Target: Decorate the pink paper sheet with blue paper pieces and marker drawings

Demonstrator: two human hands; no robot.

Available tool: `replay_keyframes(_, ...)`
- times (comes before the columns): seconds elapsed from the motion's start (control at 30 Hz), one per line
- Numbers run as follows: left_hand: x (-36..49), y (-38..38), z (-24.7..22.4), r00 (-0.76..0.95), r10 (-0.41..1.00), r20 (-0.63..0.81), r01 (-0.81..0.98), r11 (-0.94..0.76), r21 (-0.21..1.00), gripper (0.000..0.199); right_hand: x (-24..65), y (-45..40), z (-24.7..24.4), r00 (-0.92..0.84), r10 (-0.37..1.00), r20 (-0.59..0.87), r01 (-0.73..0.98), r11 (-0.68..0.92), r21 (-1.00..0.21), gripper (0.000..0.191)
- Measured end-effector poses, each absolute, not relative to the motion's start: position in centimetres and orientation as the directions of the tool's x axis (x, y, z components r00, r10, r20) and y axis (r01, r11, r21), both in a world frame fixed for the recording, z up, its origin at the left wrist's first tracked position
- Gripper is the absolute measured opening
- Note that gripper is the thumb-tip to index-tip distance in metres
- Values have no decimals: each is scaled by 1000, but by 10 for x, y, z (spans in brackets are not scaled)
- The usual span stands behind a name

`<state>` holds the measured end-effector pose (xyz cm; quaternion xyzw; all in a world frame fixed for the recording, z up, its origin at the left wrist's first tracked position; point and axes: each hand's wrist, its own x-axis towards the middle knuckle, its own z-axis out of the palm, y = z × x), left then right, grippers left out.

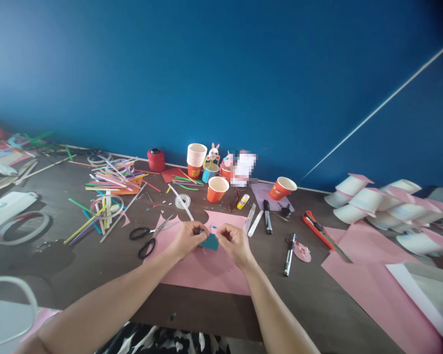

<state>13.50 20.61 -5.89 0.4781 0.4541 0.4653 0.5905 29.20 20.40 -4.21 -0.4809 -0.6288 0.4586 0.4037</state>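
Observation:
A small teal piece of paper [209,242] is pinched at its left side by my left hand [190,238], thumb and index finger pressed together. My right hand [233,242] is closed in a pinch at the paper's upper right corner. Between the two sets of fingertips shows a tiny light-blue curl [214,227], too small to make out. Both hands are over a pink sheet [203,273] with curved cutouts along its far edge. Black-handled scissors [147,236] lie open to the left, their blades reaching over the pink sheet.
Orange paper cups [217,191], clear tape [183,201], a glue stick [242,201] and a black marker [267,216] lie beyond the hands. At right are a red utility knife [319,230] and white cups [358,204]. Coloured strips [112,179] are heaped at left.

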Motion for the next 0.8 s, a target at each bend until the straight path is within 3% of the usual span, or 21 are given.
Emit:
replay_keyframes(0.23, 135, 208, -57, 91, 990, -111, -181, 126, 975, 13, 297, 205, -42, -205, 977, 56, 179, 93, -979, 21)
replay_keyframes(0.43, 136, 207, -55, 36, 988, -148, -287, 152, 946, 24, 294, 204, -44, -220, 972, 80, 231, 132, -964, 10)
replay_keyframes(0.63, 140, 205, -56, 110, 978, -178, -380, 207, 902, 29, 289, 202, -43, -195, 975, 108, 230, 152, -961, 10)
replay_keyframes(0.8, 139, 202, -53, 75, 981, -177, -380, 192, 905, 28, 284, 198, -39, -243, 962, 123, 231, 181, -956, 9)
